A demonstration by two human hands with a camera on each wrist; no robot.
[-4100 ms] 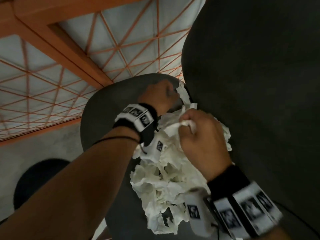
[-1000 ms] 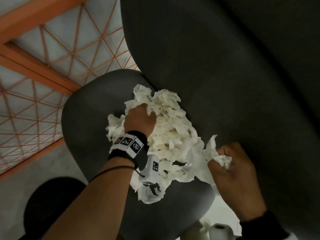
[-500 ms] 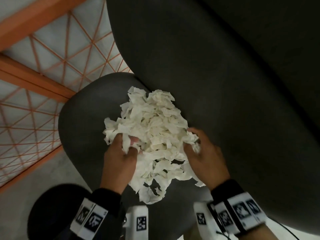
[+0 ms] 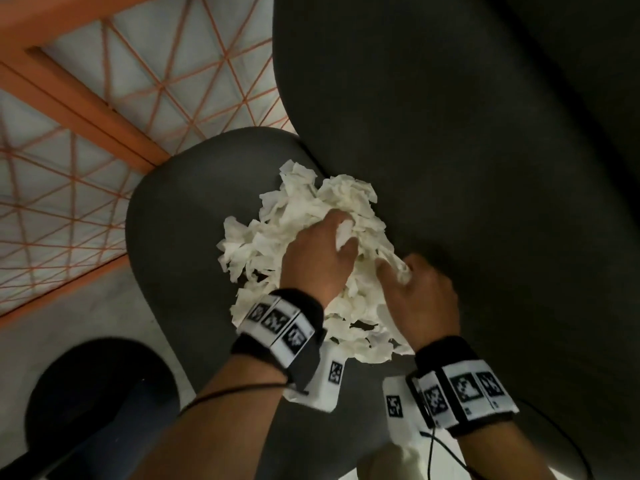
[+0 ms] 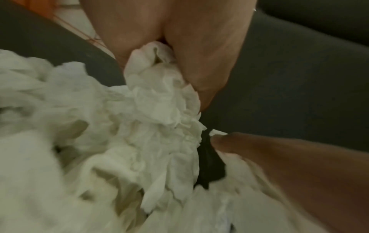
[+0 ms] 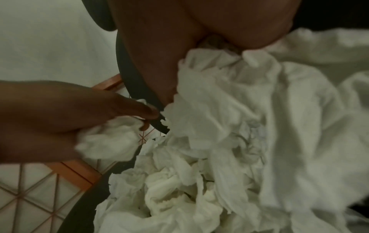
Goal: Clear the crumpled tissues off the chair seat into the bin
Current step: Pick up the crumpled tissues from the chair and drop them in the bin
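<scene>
tissues: whole crumpled pile (image 4: 304, 258) on chair seat (image 4: 180, 237), against backrest (image 4: 450, 168) at 3 o'clock
left hand (image 4: 317, 261): fingers curled into pile top, gripping a wad
right hand (image 4: 419, 292): pinching a wad at pile's 3 o'clock edge
bin: dark round bin (image 4: 97, 393) at 7 o'clock
progress: 0 binned as far as visible; gather, lift, dump all left

Dim indoor light throughout; no glare. Head view bowed at the edges, wide-angle, lower left smeared. Both wrist views grainy, soft: tissues (image 5: 151, 110) sharp only mid-frame, blurred at the margins. Chair seat (image 4: 194, 237) nearly black, detail lost.
</scene>
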